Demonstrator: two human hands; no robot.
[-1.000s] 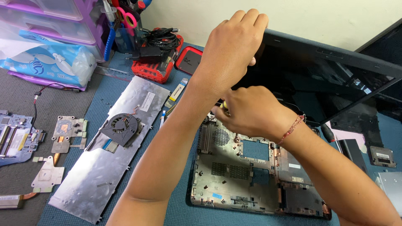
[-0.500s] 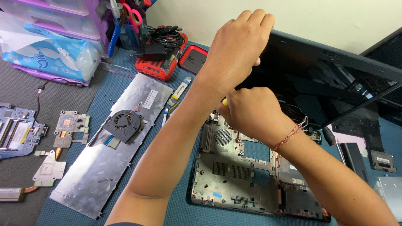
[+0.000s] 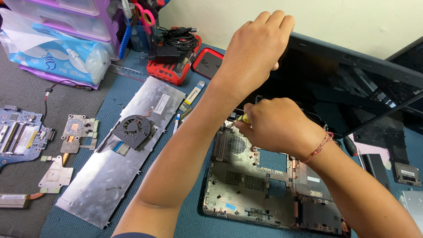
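Observation:
An opened laptop lies on the blue mat, its stripped bottom case (image 3: 260, 185) facing up and its dark screen lid (image 3: 348, 83) raised at the back. My left hand (image 3: 257, 48) grips the lid's upper left edge. My right hand (image 3: 275, 125), with a red thread bracelet on the wrist, is closed on a yellow-handled screwdriver (image 3: 242, 118) near the left hinge. The tool's tip is hidden behind my hands.
A silver keyboard plate (image 3: 114, 163) lies face down at left with a black cooling fan (image 3: 131, 130) on it. Heat sink parts (image 3: 78, 130) and a circuit board (image 3: 20, 134) lie farther left. Purple drawers, a tissue pack (image 3: 57, 50) and a red box of cables (image 3: 176, 50) stand at the back.
My view has shifted slightly. Both hands stay at the hinge area, and my right hand has edged a little lower and to the left with the screwdriver.

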